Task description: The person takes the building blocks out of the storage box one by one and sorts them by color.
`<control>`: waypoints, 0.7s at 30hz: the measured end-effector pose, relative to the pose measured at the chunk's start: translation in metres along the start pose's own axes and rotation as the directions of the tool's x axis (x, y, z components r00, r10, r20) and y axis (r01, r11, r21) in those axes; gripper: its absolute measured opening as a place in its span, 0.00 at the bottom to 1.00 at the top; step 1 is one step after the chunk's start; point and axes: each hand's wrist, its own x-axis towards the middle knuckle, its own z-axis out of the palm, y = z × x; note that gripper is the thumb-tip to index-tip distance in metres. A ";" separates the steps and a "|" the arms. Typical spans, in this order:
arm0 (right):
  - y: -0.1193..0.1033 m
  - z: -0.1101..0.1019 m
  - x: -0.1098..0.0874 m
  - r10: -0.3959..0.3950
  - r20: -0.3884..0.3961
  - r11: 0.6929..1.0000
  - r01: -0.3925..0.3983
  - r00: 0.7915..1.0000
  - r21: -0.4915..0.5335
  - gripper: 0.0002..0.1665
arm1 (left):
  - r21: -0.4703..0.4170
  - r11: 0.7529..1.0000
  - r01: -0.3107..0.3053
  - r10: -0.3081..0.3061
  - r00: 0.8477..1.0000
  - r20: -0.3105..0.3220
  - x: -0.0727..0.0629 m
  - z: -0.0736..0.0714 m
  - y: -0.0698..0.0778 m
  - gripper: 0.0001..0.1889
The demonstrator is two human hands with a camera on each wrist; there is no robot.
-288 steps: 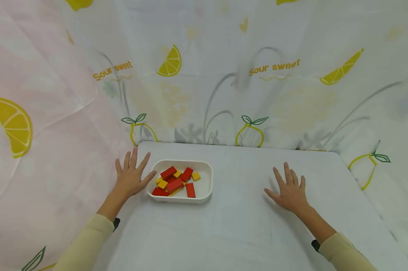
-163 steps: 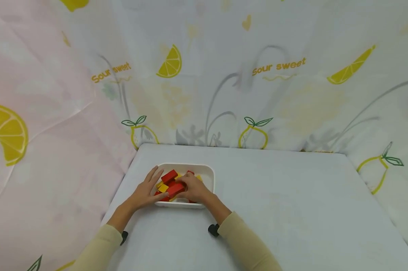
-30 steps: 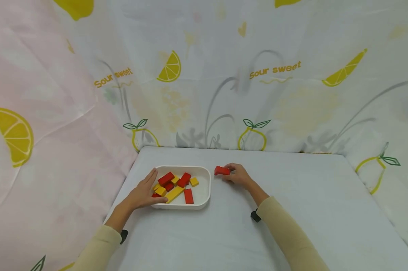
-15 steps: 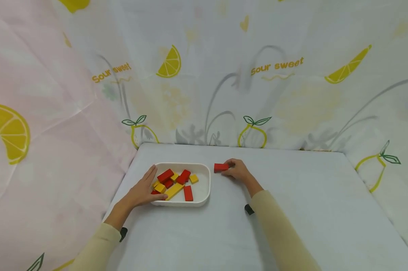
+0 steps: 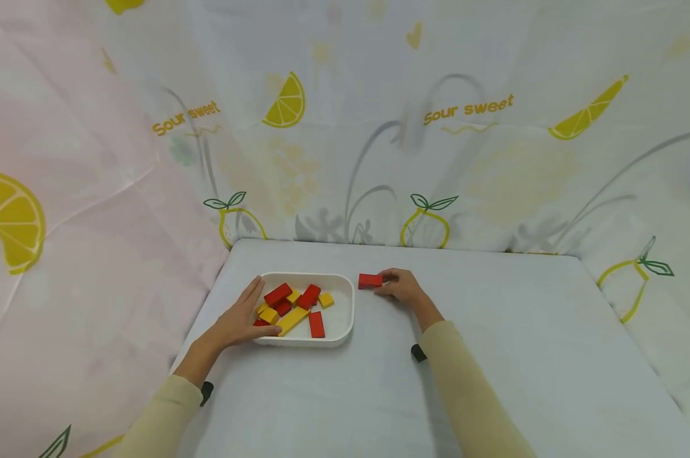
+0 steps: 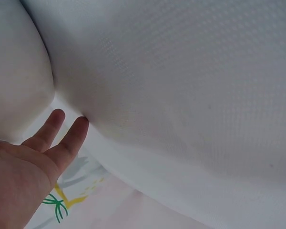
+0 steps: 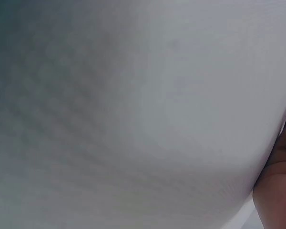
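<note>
A white tray [image 5: 352, 312] on the table holds several red and yellow blocks, among them a long yellow block [image 5: 293, 322] and a red block [image 5: 317, 324] lying flat. At its left end rests my left hand [image 5: 236, 321], fingers stretched along the side and thumb reaching over the front rim. In the left wrist view, two fingers of the left hand [image 6: 33, 167] extend beside a white rounded surface. Just right of the tray, my right hand [image 5: 401, 286] pinches a red rectangular block [image 5: 370, 281] by its right end, low at the tabletop. The right wrist view catches only part of that hand [image 7: 276, 195].
A white cloth covers the table [image 5: 494, 356], which extends to the right and toward the front. Behind it hangs a lemon-print curtain [image 5: 345, 159], and a pinkish curtain [image 5: 93, 267] closes off the left side.
From apart, both hands came to the tray; the right took a red block out and brought it right of the tray. Over the last second the block has straightened, its long side now facing front.
</note>
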 end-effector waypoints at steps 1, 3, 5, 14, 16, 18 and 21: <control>0.001 -0.001 0.000 0.000 -0.004 1.000 0.000 1.000 0.012 0.26 | -0.004 1.000 -0.006 0.006 1.000 0.001 0.001 0.000 0.000 0.65; 0.003 -0.002 0.000 0.002 -0.009 1.000 -0.001 1.000 0.032 0.26 | -0.006 1.000 -0.013 0.013 1.000 0.001 0.002 0.001 0.000 0.65; 0.003 -0.002 0.000 0.001 -0.004 0.999 -0.001 1.000 0.041 0.27 | 0.000 1.000 -0.017 0.017 1.000 0.000 0.002 0.001 -0.001 0.65; 0.001 0.002 0.001 -0.005 -0.006 0.999 0.006 1.000 0.052 0.28 | -0.011 1.000 -0.004 0.004 1.000 -0.010 0.000 -0.002 -0.001 0.65; 0.001 0.002 0.001 0.003 -0.006 0.999 -0.003 1.000 0.054 0.28 | -0.005 1.000 -0.005 0.005 1.000 -0.007 0.000 -0.001 -0.001 0.64; 0.001 0.001 0.000 0.020 -0.005 0.998 -0.020 1.000 0.052 0.28 | -0.004 1.000 -0.005 0.005 1.000 -0.005 0.000 0.000 -0.001 0.64; 0.002 0.000 0.000 0.048 -0.007 0.998 -0.047 0.999 0.050 0.28 | -0.010 1.000 -0.009 0.009 1.000 -0.006 0.001 0.001 -0.001 0.64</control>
